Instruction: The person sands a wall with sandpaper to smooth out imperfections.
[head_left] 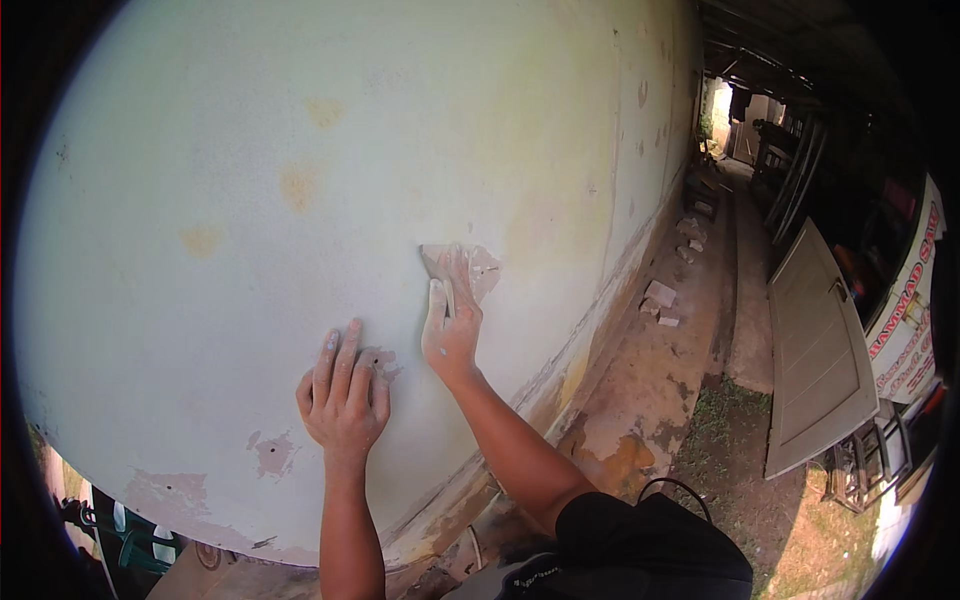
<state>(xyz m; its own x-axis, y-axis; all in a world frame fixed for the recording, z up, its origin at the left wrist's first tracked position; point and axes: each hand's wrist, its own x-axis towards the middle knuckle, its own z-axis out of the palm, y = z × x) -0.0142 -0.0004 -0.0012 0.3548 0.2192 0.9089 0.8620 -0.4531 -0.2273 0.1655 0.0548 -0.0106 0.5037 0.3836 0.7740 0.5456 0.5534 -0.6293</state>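
A pale, whitish-green wall [200, 330] fills most of the view. My right hand [455, 335] is closed round a scraper [437, 262], its wide blade lying against the wall; the handle is mostly hidden by my fingers. Around the blade is a bare greyish patch [487, 268] with ragged paint edges. Lower and to the left, my left hand [345, 405] rests on the wall, fingers stretched out and holding nothing. Beside its fingers is a smaller peeled patch [383, 360] with a dark hole. Whitish dust marks the fingers of both hands.
More peeled patches [272, 453] lie low on the wall, and yellowish stains [298, 188] higher up. To the right runs a dirty walkway [640, 370] with white rubble pieces [660, 295]. A light door panel [822, 355] leans beyond it, near a printed banner [908, 310].
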